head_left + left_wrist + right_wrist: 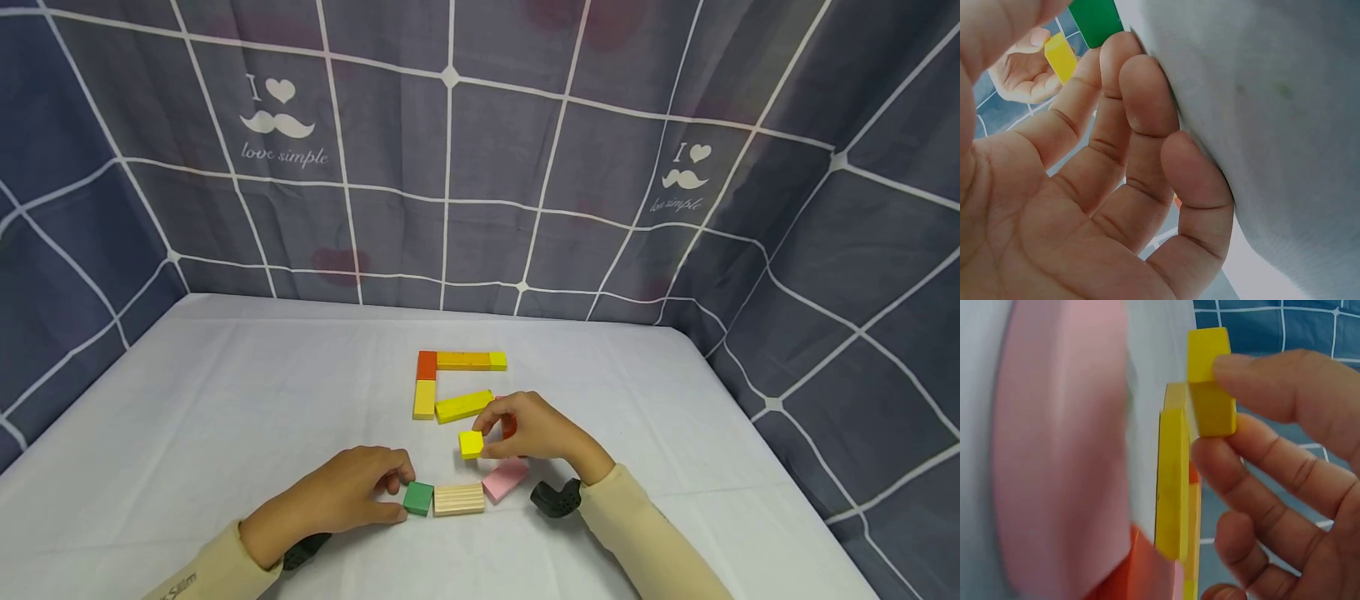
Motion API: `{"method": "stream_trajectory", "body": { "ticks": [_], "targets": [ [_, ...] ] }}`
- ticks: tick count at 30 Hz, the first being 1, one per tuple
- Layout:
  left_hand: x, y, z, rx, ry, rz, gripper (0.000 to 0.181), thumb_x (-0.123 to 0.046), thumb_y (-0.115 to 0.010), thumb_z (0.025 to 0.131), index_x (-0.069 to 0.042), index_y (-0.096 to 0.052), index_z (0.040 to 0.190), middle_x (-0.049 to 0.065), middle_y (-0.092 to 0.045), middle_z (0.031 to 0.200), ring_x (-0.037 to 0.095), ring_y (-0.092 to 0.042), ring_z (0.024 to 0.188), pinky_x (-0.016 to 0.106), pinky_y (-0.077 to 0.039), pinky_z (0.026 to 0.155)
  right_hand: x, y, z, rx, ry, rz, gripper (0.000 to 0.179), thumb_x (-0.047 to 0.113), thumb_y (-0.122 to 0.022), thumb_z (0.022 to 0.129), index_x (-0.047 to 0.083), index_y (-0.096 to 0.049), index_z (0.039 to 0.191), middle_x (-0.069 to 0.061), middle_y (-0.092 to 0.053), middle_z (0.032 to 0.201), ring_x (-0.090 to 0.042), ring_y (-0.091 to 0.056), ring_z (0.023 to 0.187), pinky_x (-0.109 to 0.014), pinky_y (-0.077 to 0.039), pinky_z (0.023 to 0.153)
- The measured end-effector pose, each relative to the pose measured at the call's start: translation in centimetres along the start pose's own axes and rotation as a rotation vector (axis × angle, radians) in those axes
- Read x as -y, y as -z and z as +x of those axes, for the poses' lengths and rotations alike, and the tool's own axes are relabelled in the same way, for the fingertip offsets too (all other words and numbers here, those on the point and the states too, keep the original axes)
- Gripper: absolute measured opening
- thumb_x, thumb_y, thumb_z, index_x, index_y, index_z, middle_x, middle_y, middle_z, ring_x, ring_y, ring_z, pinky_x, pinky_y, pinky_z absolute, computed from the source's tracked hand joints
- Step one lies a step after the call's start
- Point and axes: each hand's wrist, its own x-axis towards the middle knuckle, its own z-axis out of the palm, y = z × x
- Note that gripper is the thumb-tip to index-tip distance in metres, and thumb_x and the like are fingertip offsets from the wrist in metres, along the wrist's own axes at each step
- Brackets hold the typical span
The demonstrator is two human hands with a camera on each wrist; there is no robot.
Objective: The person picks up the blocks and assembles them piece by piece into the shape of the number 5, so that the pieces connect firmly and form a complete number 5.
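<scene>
My right hand (536,427) pinches a small yellow block (471,445) between thumb and fingertips, above the table. In the right wrist view, that yellow block (1211,381) shows two of its faces. At the front of the table, my left hand (352,487) has thumb and index finger at the near and far sides of a green block (417,498). Its other fingers rest on the cloth in the left wrist view. The green block lies at the left end of a ridged wooden block (459,499), beside a tilted pink block (506,479).
Farther back, a red-orange block (427,365), a long orange block (463,361) and a yellow cube (498,361) form a row. A pale yellow block (424,400) and a slanted yellow block (463,407) lie nearer. A red block (509,425) is partly hidden behind my right hand.
</scene>
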Motion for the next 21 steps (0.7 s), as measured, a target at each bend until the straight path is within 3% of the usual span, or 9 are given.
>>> {"method": "stream_trajectory", "body": {
  "ticks": [9,17,21],
  "targets": [
    [0.1,0.1,-0.2,-0.007,-0.014,0.02,0.03,-0.024,-0.093,0.086,-0.021,-0.068,0.103,-0.015,-0.057,0.087,0.005,-0.048,0.078,0.028,-0.041,0.071,1.4,-0.9,2.3,0.058,-0.06,0.005,0.019,0.005,-0.086,0.085,0.012,-0.08,0.101,0.005,-0.076,0.092,-0.006,-0.047,0.056,-0.022,-0.041,0.052],
    [0.3,0.1,-0.3,-0.005,-0.034,0.02,0.03,-0.025,-0.092,0.087,-0.021,-0.067,0.104,-0.015,-0.057,0.088,0.004,-0.048,0.079,0.028,-0.041,0.072,2.0,-1.6,3.7,0.089,-0.104,-0.035,0.019,0.007,-0.09,0.084,0.014,-0.081,0.099,0.007,-0.076,0.091,-0.011,-0.059,0.079,-0.026,-0.048,0.071],
    [0.2,0.2,-0.2,0.004,-0.027,0.014,0.03,-0.024,-0.092,0.087,-0.021,-0.068,0.104,-0.015,-0.056,0.087,0.004,-0.049,0.079,0.029,-0.041,0.072,2.2,-1.8,4.0,0.097,-0.115,-0.048,0.019,0.006,-0.091,0.083,0.015,-0.081,0.096,0.007,-0.075,0.089,-0.011,-0.061,0.082,-0.028,-0.049,0.074]
  ]
}}
